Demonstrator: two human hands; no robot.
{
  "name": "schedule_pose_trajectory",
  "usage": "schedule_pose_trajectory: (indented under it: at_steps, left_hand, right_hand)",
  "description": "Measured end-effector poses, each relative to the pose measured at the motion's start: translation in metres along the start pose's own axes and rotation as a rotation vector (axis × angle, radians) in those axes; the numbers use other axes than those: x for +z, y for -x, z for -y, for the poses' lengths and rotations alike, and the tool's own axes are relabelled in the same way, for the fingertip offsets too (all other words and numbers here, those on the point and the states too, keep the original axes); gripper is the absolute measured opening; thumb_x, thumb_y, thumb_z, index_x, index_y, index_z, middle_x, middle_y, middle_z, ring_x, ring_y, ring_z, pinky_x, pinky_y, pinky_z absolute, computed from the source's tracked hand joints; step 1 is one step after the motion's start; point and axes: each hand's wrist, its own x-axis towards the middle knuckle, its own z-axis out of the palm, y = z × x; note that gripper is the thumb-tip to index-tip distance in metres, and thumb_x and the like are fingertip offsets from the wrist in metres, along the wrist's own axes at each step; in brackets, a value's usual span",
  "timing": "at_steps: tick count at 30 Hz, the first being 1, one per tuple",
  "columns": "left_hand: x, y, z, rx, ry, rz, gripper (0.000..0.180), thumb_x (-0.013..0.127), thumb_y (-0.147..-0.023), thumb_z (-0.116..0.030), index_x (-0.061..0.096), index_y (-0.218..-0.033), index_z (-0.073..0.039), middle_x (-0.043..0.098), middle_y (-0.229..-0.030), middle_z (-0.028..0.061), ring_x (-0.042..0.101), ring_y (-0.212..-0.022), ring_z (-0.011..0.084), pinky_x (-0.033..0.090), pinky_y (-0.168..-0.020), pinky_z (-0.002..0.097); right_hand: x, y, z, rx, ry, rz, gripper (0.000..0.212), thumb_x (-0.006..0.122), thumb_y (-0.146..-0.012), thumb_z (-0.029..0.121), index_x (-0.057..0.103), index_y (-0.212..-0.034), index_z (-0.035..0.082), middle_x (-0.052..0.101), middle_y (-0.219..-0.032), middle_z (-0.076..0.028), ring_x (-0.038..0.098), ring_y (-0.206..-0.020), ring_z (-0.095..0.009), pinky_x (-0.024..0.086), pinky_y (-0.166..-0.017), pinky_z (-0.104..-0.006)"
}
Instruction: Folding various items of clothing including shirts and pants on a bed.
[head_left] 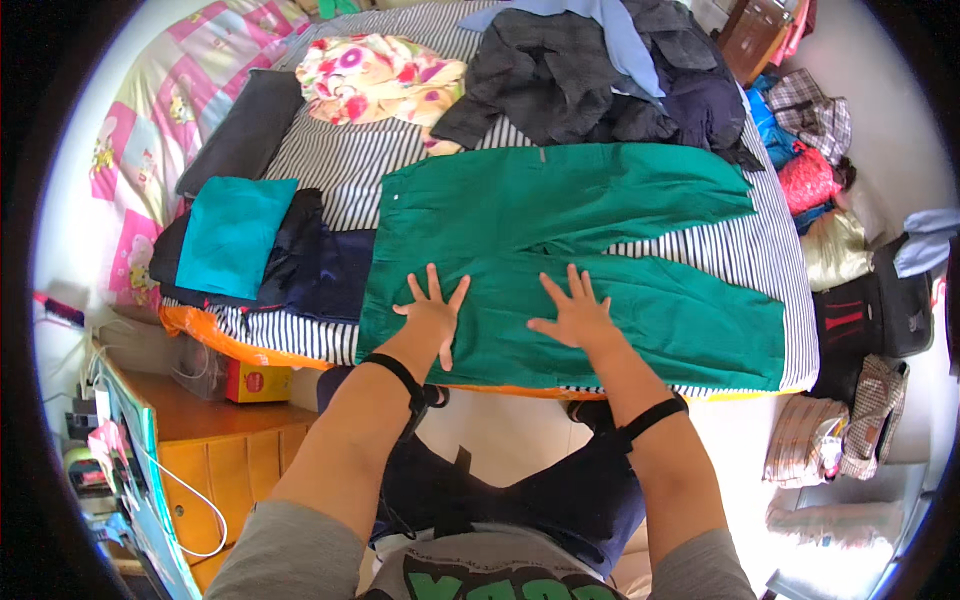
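A pair of green trousers (520, 215) lies spread out on the striped bed sheet (705, 245), waistband to the left and legs to the right. My left hand (432, 318) rests on the trousers near the waistband, fingers spread. Flat on the upper part of the nearer leg, my right hand (577, 310) also has its fingers apart. Neither hand grips anything. Left of the waistband, a folded teal garment (236, 238) lies on top of folded dark clothes (318, 262).
Beyond the trousers lie a floral cloth (375, 78) and a heap of dark clothes (545, 75). A folded dark grey item (245, 130) sits at the far left. A wooden cabinet (240, 455) stands near left. Bags and clothes (845, 310) line the right wall.
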Motion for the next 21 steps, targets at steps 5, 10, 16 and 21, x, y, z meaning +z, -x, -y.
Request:
schedule_pose_trajectory:
  at_steps: [5, 10, 16, 21]
  left_hand:
    - [0.004, 0.006, 0.006, 0.000, 0.005, -0.017, 0.157, 0.096, -0.046, -0.038, -0.024, -0.147, -0.033, -0.028, -0.150, 0.0278, -0.008, -0.138, 0.0577, 0.038, -0.097, 0.0695]
    - [0.003, 0.002, 0.006, 0.000, 0.007, -0.019, 0.157, 0.096, -0.045, -0.039, -0.023, -0.148, -0.034, -0.028, -0.151, 0.0263, -0.009, -0.138, 0.0562, 0.037, -0.099, 0.0687]
    - [0.009, -0.018, 0.021, 0.132, -0.020, -0.085, 0.146, 0.090, -0.050, -0.051, -0.014, -0.151, -0.030, -0.009, -0.153, 0.0315, -0.002, -0.139, 0.0565, 0.040, -0.095, 0.0680]
    - [-0.028, -0.064, 0.084, 0.489, 0.232, -0.327, 0.068, 0.071, -0.070, -0.057, 0.058, -0.120, -0.013, 0.058, -0.119, 0.0249, 0.052, -0.116, 0.0408, 0.050, -0.089, 0.0474]
  right_hand:
    - [-0.009, -0.002, 0.015, 0.023, 0.040, 0.175, 0.106, 0.074, -0.065, 0.066, 0.020, -0.152, 0.035, -0.004, -0.160, -0.012, -0.003, -0.146, -0.040, 0.016, -0.099, -0.0807]
    - [-0.012, -0.005, -0.042, 0.246, 0.008, 0.121, 0.122, 0.081, -0.056, 0.064, 0.012, -0.152, 0.037, -0.007, -0.160, -0.009, -0.005, -0.142, -0.051, 0.027, -0.094, -0.0810]
    - [-0.009, -0.008, -0.044, 0.195, 0.079, 0.112, 0.134, 0.078, -0.051, 0.071, 0.012, -0.154, 0.018, 0.002, -0.153, -0.035, 0.004, -0.144, -0.047, 0.002, -0.115, -0.0592]
    - [-0.007, -0.013, -0.041, 0.268, 0.045, 0.114, 0.128, 0.085, -0.050, 0.061, 0.011, -0.152, 0.038, -0.004, -0.160, -0.011, 0.001, -0.140, -0.055, 0.033, -0.091, -0.0794]
